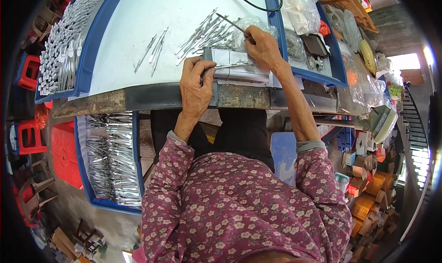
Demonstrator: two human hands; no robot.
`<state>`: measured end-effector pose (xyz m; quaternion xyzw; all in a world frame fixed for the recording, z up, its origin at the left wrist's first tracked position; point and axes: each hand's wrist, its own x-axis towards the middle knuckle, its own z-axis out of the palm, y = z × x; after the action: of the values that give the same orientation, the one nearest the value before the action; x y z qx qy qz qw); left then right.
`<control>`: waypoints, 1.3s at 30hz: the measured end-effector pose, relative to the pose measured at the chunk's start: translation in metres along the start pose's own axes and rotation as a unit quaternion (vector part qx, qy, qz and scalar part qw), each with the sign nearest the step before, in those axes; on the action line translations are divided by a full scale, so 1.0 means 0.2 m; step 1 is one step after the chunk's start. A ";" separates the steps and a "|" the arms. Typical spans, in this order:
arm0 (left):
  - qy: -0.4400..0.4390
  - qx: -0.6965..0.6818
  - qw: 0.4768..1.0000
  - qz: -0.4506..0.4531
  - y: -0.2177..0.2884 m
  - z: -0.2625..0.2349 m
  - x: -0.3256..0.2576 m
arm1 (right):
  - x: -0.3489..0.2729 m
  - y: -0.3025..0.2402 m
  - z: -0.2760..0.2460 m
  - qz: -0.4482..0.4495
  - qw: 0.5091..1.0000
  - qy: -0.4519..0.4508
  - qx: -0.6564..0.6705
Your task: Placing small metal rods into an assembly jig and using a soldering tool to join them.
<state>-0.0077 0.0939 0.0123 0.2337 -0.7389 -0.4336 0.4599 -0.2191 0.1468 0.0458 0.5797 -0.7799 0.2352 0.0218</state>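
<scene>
At the table's near edge, my left hand [197, 83] pinches the end of a slim silver metal piece [232, 65]. The piece lies across a small white block [244, 74] with a grey left end. My right hand [264, 46] is wrapped round a thin dark rod-like tool [231, 23], whose tip points up and left; its exact kind I cannot make out. Beyond the block, a heap of slim silver pieces [200, 37] lies on the white tabletop [138, 14]. A few more silver pieces [156, 51] lie apart to the left.
A blue tray [87, 74] full of white-ended pieces stands at the left. Below the table edge, another blue tray [137, 161] holds many silver pieces. On the right, a blue tray [338, 65] contains plastic bags and small parts. A black cable [248, 6] curves at the back.
</scene>
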 end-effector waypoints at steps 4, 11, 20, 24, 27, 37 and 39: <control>-0.001 -0.006 1.000 -0.004 0.01 0.00 0.00 | -0.01 -0.02 0.00 -0.017 0.999 0.007 -0.038; -0.001 -0.006 1.000 0.006 0.00 0.00 0.00 | -0.02 -0.04 -0.01 0.006 0.996 -0.025 -0.086; -0.004 -0.015 1.000 0.000 0.00 -0.01 0.00 | -0.03 -0.06 -0.01 0.024 0.993 -0.037 -0.108; -0.007 -0.023 1.000 -0.003 -0.01 -0.01 0.00 | -0.03 -0.06 -0.03 0.032 0.993 -0.048 -0.105; -0.011 -0.030 0.999 -0.012 -0.01 -0.01 -0.01 | -0.03 -0.07 -0.02 0.042 0.992 -0.054 -0.105; -0.010 -0.035 0.999 -0.014 0.00 -0.01 0.00 | -0.04 -0.06 -0.02 0.039 0.994 -0.039 -0.092; -0.009 -0.032 0.999 -0.005 -0.01 -0.01 0.00 | -0.04 -0.06 -0.02 0.046 0.994 -0.037 -0.090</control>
<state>-0.0056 0.0930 0.0114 0.2185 -0.7273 -0.4613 0.4587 -0.2056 0.1527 0.0505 0.5470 -0.8241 0.1434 0.0341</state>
